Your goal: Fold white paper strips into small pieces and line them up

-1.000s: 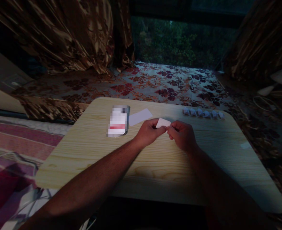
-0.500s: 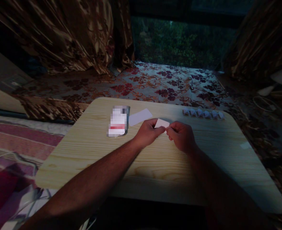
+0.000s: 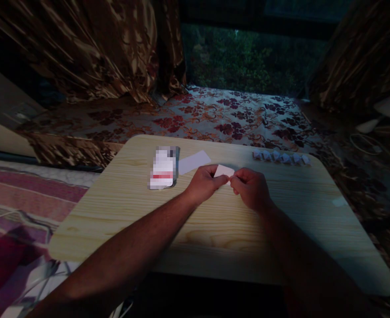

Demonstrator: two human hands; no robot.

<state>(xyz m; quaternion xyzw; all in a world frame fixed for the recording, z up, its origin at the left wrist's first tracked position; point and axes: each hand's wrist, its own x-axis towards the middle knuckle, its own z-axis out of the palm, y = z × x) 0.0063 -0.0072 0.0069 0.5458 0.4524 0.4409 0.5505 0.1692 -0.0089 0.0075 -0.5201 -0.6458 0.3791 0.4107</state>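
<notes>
Over the middle of the wooden table (image 3: 128, 221), a small piece of white paper (image 3: 224, 171) is held between both hands. My left hand (image 3: 206, 183) is closed on its left side, thumb across the near edge. The fingers of my right hand (image 3: 250, 186) pinch the paper's near right corner, close to the left thumb. Just beyond my left hand lies a flat pale sheet of paper (image 3: 194, 162). Left of that sheet rests a phone-shaped object (image 3: 162, 168), blurred out, with a red band on it.
Several small folded paper pieces (image 3: 281, 157) line up along the table's far right edge. A whitish scrap (image 3: 339, 201) lies near the right edge. Behind the table is a flower-patterned ledge (image 3: 235, 110) below the window, with curtains (image 3: 122, 48) beside it. A striped bed cover (image 3: 49, 194) is at left.
</notes>
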